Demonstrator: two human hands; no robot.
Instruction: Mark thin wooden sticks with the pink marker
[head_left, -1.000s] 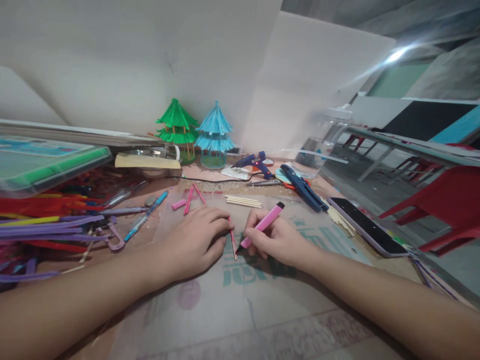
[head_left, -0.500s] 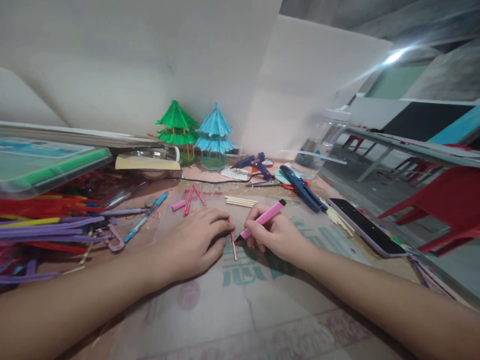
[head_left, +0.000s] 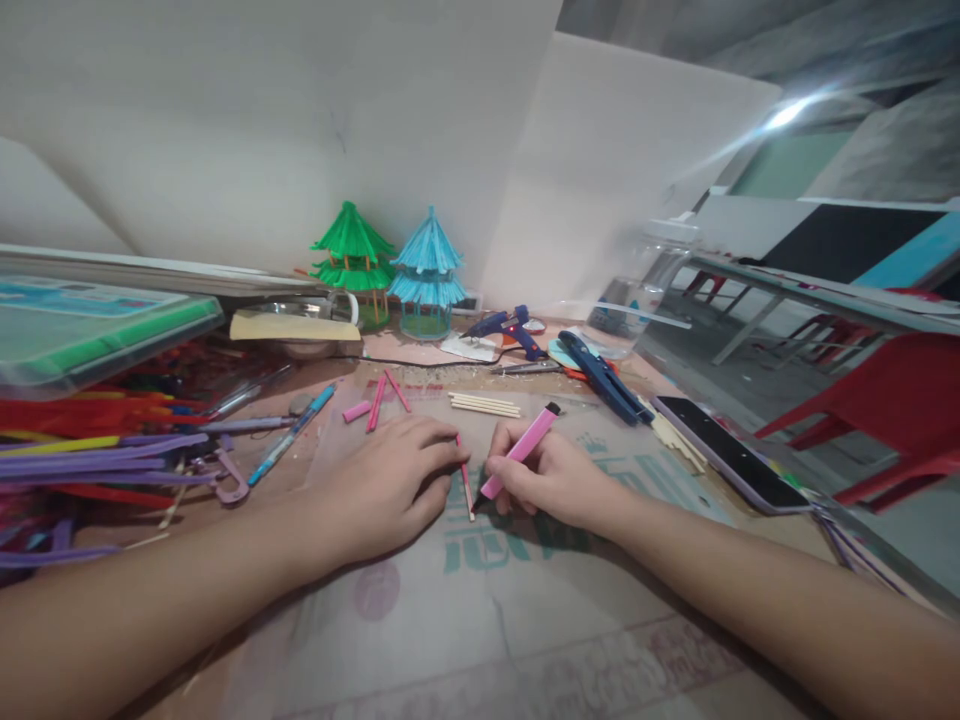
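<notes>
My right hand (head_left: 559, 475) grips a pink marker (head_left: 529, 442) like a pen, its dark tip at the lower end of a thin wooden stick (head_left: 468, 490). That stick is partly coloured pink, with a pale lower end. My left hand (head_left: 394, 485) lies on the plastic sheet (head_left: 420, 640), its fingertips pinning the stick's upper part. Beyond the left hand lie pink sticks (head_left: 377, 402) and a pink marker cap (head_left: 357, 411). Several plain sticks (head_left: 484, 404) lie side by side farther back.
Green (head_left: 351, 235) and blue (head_left: 430, 255) pagoda models stand at the back, near a glue gun (head_left: 506, 328). To the right are a utility knife (head_left: 604, 378) and a phone (head_left: 727, 452). Purple strips (head_left: 105, 465), a blue pen (head_left: 292, 435) and a plastic box (head_left: 112, 330) occupy the left.
My right hand has drawn the marker tip down along the stick to its lower end. More of the stick looks pink. The left hand stays in place.
</notes>
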